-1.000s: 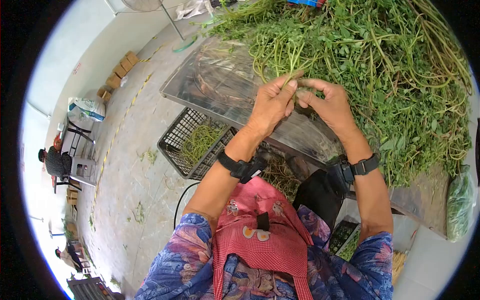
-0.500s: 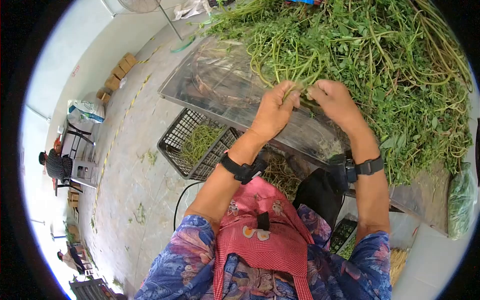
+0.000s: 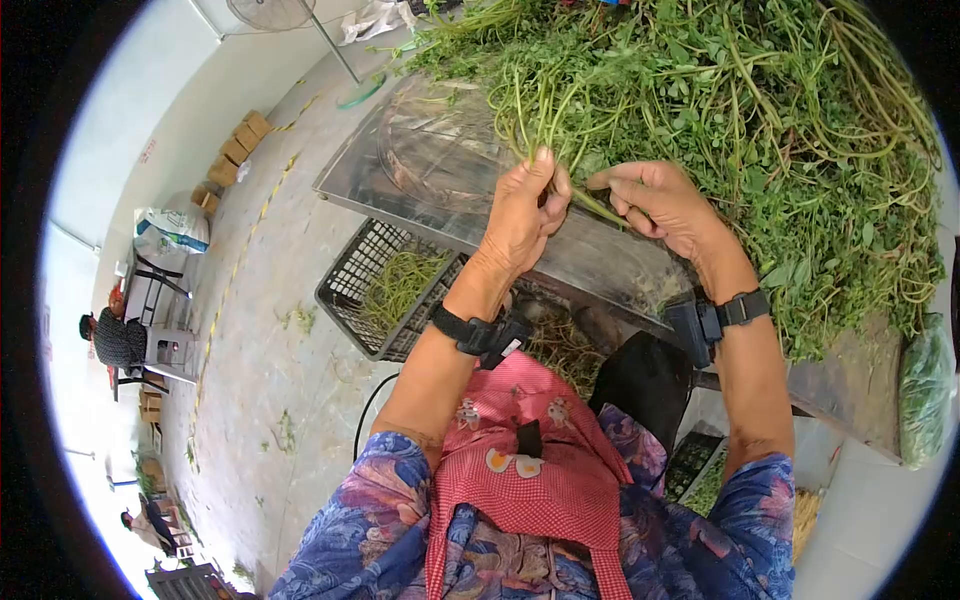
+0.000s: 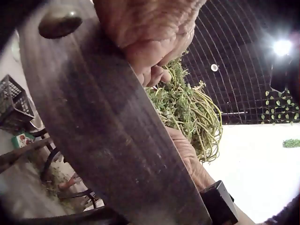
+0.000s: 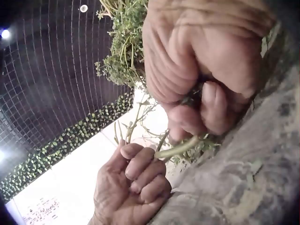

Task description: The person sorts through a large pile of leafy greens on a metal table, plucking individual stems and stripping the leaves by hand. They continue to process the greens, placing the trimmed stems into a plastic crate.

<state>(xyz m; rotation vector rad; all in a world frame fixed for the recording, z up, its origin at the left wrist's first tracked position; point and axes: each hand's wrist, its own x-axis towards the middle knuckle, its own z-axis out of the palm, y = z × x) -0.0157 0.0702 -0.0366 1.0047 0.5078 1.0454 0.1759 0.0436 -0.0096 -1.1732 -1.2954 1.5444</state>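
My left hand grips a small bunch of green leafy stems, their tops fanning out over its thumb and index finger. From its curled fingers a thick pale stem end sticks out toward my right hand, whose fingertips pinch near that end. In the right wrist view the left hand sits below the right hand, whose palm hides part of the grip. Behind both hands rises a large heap of leafy green stems. Dull metal shows on the worktable beneath.
Below the table's edge stands a black plastic crate with trimmed stems inside. A green plastic-wrapped bundle lies at the table's right end. On the floor to the left are cardboard boxes, a fan, and a seated person.
The hands have drawn apart a little; the left hand has moved left with the stems and turned its thumb upward. The thick stem end now shows between the hands.
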